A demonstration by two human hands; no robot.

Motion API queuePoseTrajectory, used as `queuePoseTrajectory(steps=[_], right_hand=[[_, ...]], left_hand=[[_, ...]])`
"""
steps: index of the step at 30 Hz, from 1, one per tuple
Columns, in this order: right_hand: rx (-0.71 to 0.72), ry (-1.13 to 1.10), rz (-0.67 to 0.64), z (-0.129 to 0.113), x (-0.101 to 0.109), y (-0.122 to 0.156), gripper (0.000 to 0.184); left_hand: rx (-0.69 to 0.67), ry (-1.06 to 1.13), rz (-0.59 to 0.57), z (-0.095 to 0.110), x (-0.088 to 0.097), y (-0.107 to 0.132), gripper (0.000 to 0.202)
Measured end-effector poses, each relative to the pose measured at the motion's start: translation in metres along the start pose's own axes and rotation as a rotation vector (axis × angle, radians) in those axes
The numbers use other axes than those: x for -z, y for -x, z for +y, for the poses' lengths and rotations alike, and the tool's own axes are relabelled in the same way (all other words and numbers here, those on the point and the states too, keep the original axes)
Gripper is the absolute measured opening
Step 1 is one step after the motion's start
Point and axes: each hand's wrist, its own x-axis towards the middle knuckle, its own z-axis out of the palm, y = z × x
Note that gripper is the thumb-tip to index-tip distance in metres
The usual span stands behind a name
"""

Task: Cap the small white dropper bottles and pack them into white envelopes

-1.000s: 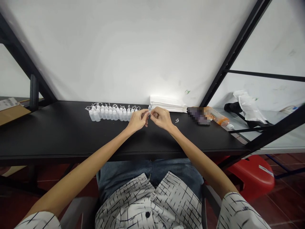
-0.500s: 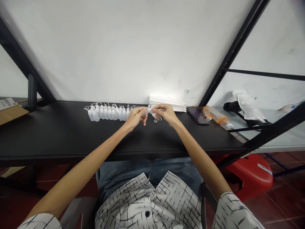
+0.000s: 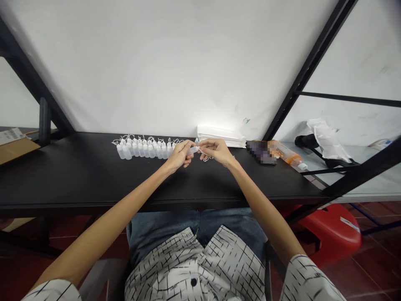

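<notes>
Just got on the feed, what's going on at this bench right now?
A seated person holds a small plastic dropper bottle sideways between the left hand and the right hand, above a black table. Left of the hands stands a row of similar bottles with thin white loops at their tops. Small white loops lie under the right hand. Behind sits a white stack, with an orange-labelled tube further right.

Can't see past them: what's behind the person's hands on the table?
A stack of white sheets sits behind the right hand; the black tabletop beneath that hand is hidden.
</notes>
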Motion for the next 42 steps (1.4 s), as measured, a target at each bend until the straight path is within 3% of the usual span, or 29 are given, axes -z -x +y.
queuePoseTrajectory(steps=[8, 14, 20, 27, 30, 32, 34, 39, 42], right_hand=[[-0.045, 0.007, -0.020, 0.002, 0.002, 0.000, 0.035], [-0.030, 0.004, -0.029, 0.004, 0.004, 0.000, 0.038], [-0.037, 0.011, -0.050, 0.009, 0.008, 0.003, 0.037], [0.025, 0.122, -0.001, 0.014, 0.019, -0.006, 0.031], [0.022, 0.276, 0.176, 0.022, 0.038, -0.009, 0.025], [0.024, 0.531, 0.343, 0.028, 0.050, -0.009, 0.019], [-0.004, 0.766, 0.430, 0.034, 0.059, -0.008, 0.018], [-0.056, 0.986, 0.295, 0.045, 0.051, -0.010, 0.021], [-0.040, 1.047, 0.205, 0.051, 0.042, -0.013, 0.024]], left_hand=[[-0.086, -0.248, 0.040, -0.006, -0.001, 0.000, 0.017], [-0.177, -0.363, -0.005, -0.012, 0.004, -0.001, 0.014], [-0.229, -0.422, -0.053, -0.014, 0.008, -0.001, 0.022], [-0.157, -0.466, -0.090, -0.020, 0.008, -0.007, 0.037], [-0.104, -0.552, -0.066, -0.024, 0.012, -0.009, 0.040], [-0.080, -0.590, -0.061, -0.025, 0.014, -0.010, 0.039], [-0.048, -0.589, -0.055, -0.023, 0.015, -0.009, 0.036], [0.103, -0.472, 0.006, -0.013, 0.010, -0.005, 0.025], [0.135, -0.479, 0.014, -0.007, 0.007, -0.003, 0.032]])
